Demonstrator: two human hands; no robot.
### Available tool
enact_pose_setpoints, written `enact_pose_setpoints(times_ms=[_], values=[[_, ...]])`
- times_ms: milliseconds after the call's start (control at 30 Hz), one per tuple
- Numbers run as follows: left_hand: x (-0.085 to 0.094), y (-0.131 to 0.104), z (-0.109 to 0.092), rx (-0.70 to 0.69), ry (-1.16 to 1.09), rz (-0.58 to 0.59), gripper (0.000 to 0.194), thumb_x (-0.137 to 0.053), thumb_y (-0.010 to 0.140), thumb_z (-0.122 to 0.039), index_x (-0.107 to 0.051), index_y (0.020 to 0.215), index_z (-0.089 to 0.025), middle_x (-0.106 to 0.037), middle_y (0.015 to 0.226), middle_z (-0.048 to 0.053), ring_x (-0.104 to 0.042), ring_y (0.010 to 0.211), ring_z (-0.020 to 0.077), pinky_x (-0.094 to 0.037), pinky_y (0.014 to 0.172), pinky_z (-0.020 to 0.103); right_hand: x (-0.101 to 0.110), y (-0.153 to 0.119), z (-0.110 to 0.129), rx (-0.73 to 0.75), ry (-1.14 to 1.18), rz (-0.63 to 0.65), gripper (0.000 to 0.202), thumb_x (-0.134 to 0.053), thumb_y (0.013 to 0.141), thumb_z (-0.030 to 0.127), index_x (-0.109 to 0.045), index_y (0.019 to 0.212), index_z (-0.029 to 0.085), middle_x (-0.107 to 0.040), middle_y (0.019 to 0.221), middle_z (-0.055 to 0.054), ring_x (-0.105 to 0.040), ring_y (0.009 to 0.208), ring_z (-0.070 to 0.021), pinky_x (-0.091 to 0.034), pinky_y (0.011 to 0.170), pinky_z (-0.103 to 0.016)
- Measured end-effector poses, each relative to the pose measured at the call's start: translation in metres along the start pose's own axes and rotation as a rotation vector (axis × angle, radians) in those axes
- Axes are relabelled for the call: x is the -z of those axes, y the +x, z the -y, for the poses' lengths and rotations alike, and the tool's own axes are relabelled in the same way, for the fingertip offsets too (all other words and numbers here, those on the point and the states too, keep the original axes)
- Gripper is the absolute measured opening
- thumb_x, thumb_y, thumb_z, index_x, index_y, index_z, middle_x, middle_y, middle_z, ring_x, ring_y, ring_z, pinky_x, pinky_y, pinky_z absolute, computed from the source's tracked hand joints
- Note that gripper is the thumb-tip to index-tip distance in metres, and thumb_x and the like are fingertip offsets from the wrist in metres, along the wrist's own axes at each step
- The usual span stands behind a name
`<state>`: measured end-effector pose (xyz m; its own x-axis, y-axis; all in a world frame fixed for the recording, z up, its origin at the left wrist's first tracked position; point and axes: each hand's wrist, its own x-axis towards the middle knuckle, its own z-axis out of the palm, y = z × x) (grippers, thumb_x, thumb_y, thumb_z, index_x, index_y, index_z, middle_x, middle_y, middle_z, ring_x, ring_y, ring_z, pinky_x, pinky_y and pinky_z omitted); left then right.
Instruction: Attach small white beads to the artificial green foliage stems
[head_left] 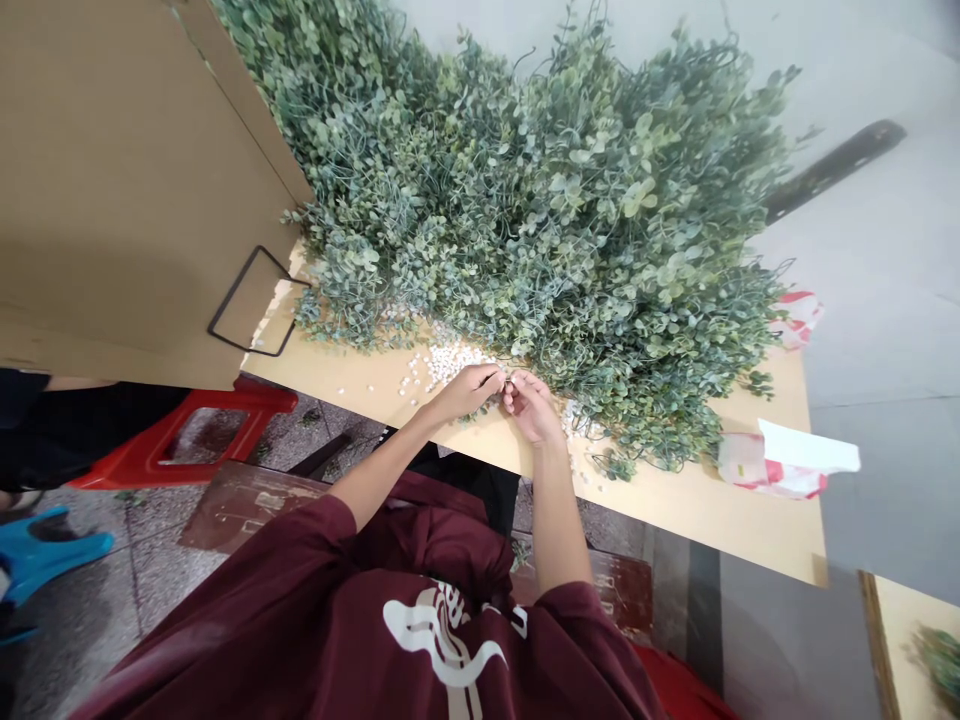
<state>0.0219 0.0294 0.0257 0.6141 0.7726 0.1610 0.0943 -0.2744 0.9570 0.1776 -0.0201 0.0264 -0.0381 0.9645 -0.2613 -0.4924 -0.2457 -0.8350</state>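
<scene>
My left hand (472,390) and my right hand (531,402) meet fingertip to fingertip above the front edge of a wooden table (750,525). Both are pinched closed around something small and dark between them, too small to make out. Small white pieces (450,362) lie scattered beside and behind my left hand, with more near my right wrist. A big heap of green leafy artificial sprigs (525,210) rises just beyond my hands. One small sprig (616,463) rests at the heap's front edge, right of my right forearm.
A large cardboard box (135,180) stands at the left, near a black wire frame (255,300). Red and white plastic packaging (795,465) lies at the table's right. Below left are a red stool (187,440) and a blue stool (52,555). Part of another person shows at the left edge.
</scene>
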Motion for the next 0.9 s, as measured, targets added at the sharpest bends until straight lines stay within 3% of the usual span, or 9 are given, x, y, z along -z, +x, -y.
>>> enact_pose_setpoints(times_ms=[567,733,900], values=[[0.0,0.002,0.001,-0.001,0.028,-0.005,0.039,-0.036,0.097,-0.039,-0.058,0.076,-0.014,-0.059,0.075,0.002,-0.054,0.069,0.013,-0.041,0.067,0.024,-0.003,0.001,-0.001,-0.008,-0.084,-0.027,0.02,-0.073,0.075,0.036,-0.06,0.08,0.021,-0.054,0.067,0.003,-0.047,0.052,-0.0075,-0.041,0.048,-0.019],[0.0,0.003,-0.002,0.012,0.006,-0.023,0.038,-0.038,0.097,-0.038,-0.056,0.074,-0.015,-0.058,0.073,0.002,-0.054,0.069,0.0129,-0.041,0.067,0.024,-0.007,0.0,-0.005,0.046,-0.097,-0.037,0.019,-0.071,0.077,0.036,-0.06,0.079,0.021,-0.053,0.07,0.003,-0.048,0.055,-0.0077,-0.042,0.052,-0.02],[-0.001,0.004,-0.003,0.037,-0.017,-0.028,0.039,-0.037,0.097,-0.042,-0.054,0.074,-0.015,-0.057,0.071,0.002,-0.052,0.067,0.0132,-0.041,0.066,0.025,-0.012,0.001,-0.013,0.181,-0.128,-0.166,0.022,-0.068,0.078,0.043,-0.06,0.085,0.024,-0.054,0.07,0.003,-0.049,0.056,-0.0103,-0.044,0.057,-0.023]])
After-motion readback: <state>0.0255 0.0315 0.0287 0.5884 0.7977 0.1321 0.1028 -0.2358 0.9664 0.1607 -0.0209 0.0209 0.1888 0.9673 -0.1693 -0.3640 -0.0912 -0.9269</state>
